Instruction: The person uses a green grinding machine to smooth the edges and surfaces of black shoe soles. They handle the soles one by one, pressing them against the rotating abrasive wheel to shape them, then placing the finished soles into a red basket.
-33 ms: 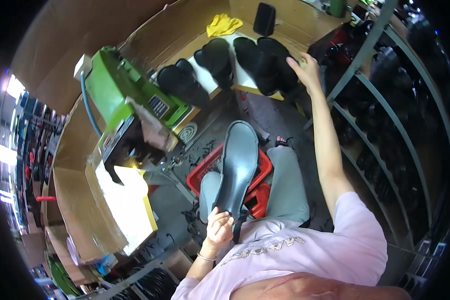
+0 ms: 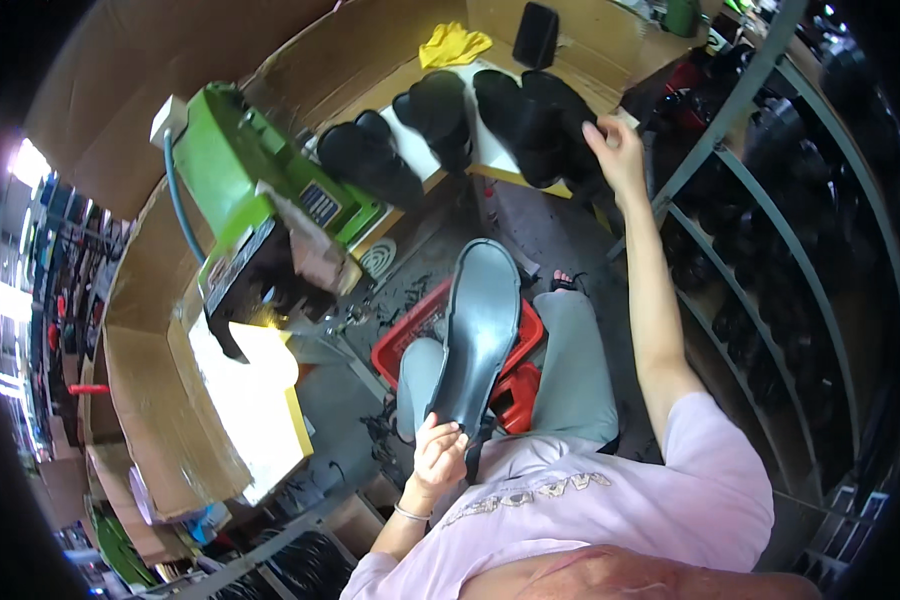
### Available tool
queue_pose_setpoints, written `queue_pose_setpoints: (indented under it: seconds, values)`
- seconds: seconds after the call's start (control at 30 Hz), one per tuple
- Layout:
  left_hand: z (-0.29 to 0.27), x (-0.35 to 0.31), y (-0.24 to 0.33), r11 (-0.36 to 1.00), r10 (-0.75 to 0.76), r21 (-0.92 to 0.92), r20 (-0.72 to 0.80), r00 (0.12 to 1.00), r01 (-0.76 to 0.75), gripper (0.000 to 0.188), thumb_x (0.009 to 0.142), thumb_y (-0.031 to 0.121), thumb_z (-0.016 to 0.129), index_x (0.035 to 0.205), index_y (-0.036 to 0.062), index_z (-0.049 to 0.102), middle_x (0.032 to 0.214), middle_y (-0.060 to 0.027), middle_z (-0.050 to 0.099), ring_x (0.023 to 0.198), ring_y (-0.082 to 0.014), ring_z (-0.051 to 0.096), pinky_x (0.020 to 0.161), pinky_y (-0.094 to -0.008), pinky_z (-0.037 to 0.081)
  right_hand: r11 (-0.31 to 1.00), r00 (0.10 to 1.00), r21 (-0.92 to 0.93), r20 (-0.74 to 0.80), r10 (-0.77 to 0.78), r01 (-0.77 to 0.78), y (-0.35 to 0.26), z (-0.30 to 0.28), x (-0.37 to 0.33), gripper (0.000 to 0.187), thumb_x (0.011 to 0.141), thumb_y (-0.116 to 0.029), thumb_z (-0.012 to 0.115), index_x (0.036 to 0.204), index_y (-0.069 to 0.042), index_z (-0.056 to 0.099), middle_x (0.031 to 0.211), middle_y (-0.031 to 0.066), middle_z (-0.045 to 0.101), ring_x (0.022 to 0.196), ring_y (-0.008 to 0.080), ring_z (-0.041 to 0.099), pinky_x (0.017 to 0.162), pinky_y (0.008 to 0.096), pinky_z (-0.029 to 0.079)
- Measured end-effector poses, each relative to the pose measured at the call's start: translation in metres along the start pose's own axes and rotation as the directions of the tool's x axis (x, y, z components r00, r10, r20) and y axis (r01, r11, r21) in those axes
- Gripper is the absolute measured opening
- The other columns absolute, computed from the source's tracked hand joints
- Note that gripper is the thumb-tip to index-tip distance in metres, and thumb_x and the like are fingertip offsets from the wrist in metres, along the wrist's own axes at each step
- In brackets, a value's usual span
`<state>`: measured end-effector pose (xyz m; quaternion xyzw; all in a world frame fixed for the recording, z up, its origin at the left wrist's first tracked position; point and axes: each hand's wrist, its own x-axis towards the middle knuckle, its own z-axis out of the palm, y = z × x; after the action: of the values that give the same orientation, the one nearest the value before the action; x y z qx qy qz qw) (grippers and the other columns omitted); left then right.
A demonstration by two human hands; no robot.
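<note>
My left hand (image 2: pixel 438 455) grips the heel end of a long dark grey shoe sole (image 2: pixel 482 330), which stands tilted over my lap and points away from me. My right arm is stretched far forward. My right hand (image 2: pixel 615 150) closes its fingers on the edge of the rightmost black sole (image 2: pixel 560 125) in a row of black soles (image 2: pixel 440 110) lying on a white board on the low cardboard-lined table.
A green machine (image 2: pixel 250 190) with a blue hose stands at the left on cardboard (image 2: pixel 150 400). A red crate (image 2: pixel 410 335) sits between my knees. A yellow cloth (image 2: pixel 452 42) lies at the back. A grey metal rack (image 2: pixel 760 230) full of dark soles runs along the right.
</note>
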<state>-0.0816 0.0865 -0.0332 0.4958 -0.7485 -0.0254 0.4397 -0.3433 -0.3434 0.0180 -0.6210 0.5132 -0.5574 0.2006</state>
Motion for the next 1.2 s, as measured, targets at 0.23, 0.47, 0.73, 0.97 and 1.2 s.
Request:
queue_pose_setpoints:
  seconds: [0.23,0.47,0.73,0.97,1.2]
  values:
    - [0.017,-0.027,0.005,0.947,-0.136,-0.305,-0.091,0.986,0.103,0.031,0.071,-0.009,0.073,0.094,0.0034,0.057,0.094,-0.0135,0.065,0.091,-0.0293,0.066,0.108,-0.0572,0.035,-0.045,0.431,0.444,0.887,0.167,-0.895,-0.062,0.041,-0.228,0.042,0.095,-0.031,0.059,0.126,-0.004,0.055,0.105,0.0081,0.066,0.094,0.0197,0.064,0.083,0.0398,0.053]
    - [0.037,-0.016,-0.022,0.523,-0.733,-0.629,0.013,0.680,0.575,0.051,0.080,0.000,0.068,0.127,-0.0026,0.049,0.131,-0.0170,0.050,0.128,-0.0292,0.045,0.113,-0.0399,0.028,0.217,0.633,0.612,0.773,0.041,-0.761,-0.108,0.076,-0.259,0.032,0.092,-0.019,0.068,0.116,-0.003,0.055,0.109,0.0036,0.061,0.102,0.0122,0.057,0.091,0.0291,0.046]
    - [0.006,0.080,-0.058,0.537,-0.777,-0.704,-0.199,0.597,0.465,0.024,0.084,0.006,0.074,0.104,-0.0009,0.063,0.094,-0.0058,0.066,0.086,-0.0110,0.060,0.079,-0.0252,0.047,0.487,0.717,0.647,0.694,-0.058,-0.587,-0.108,0.098,-0.272,0.035,0.089,-0.022,0.072,0.111,-0.005,0.051,0.102,0.0014,0.057,0.096,0.0094,0.052,0.089,0.0254,0.042]
    - [-0.003,0.112,-0.071,0.613,-0.766,-0.576,-0.267,0.584,0.541,0.019,0.076,0.001,0.081,0.087,0.0005,0.065,0.081,-0.0020,0.066,0.074,-0.0063,0.058,0.069,-0.0215,0.047,0.113,0.700,0.692,0.711,0.058,-0.713,-0.118,0.118,-0.267,0.033,0.094,-0.015,0.064,0.123,-0.006,0.052,0.116,0.0054,0.060,0.109,0.0162,0.056,0.098,0.0330,0.043]
    - [-0.013,0.113,-0.077,0.607,-0.776,-0.603,-0.311,0.549,0.518,0.018,0.076,-0.003,0.080,0.080,0.0003,0.062,0.074,-0.0012,0.064,0.065,-0.0030,0.053,0.060,-0.0179,0.043,0.176,0.718,0.699,0.689,0.094,-0.693,-0.133,0.127,-0.272,0.037,0.092,-0.012,0.065,0.125,-0.005,0.050,0.120,0.0044,0.056,0.111,0.0155,0.052,0.099,0.0314,0.040]
